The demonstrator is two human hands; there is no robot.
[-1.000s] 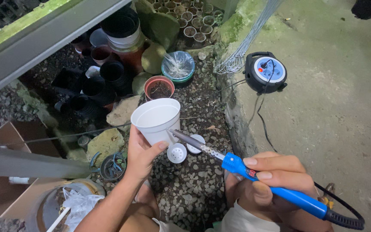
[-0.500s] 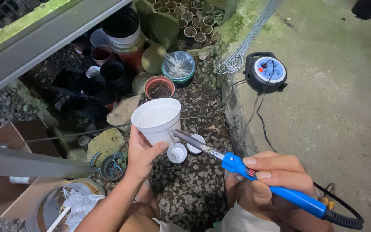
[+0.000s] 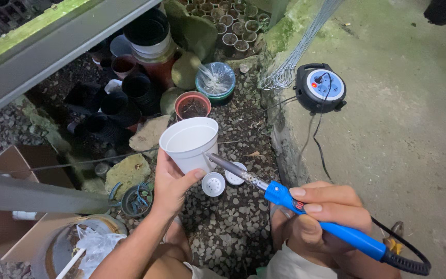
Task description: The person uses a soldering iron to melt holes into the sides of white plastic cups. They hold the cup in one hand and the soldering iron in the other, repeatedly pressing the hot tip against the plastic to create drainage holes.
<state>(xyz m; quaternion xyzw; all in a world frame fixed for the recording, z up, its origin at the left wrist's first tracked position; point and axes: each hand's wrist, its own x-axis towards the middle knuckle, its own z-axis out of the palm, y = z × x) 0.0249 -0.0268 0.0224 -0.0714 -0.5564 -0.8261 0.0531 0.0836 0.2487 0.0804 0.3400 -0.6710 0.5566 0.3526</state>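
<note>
Nothing moved — cup (image 3: 189, 143) in left hand (image 3: 170, 185)

A backyard plant nursery or garden work corner is showing itself here, outdoors on gravel ground (image 3: 223, 227) beside a concrete slab (image 3: 403, 134). Stacked black nursery pots (image 3: 130, 95) and rows of small seedling pots (image 3: 231, 23) are crowding the area beyond the fingers, under a moss-covered bench edge (image 3: 52, 39). A terracotta pot of soil (image 3: 192, 105) is sitting just past the fingertips, while an extension cord reel (image 3: 320, 88) is lying on the concrete to the far right of them.
</note>
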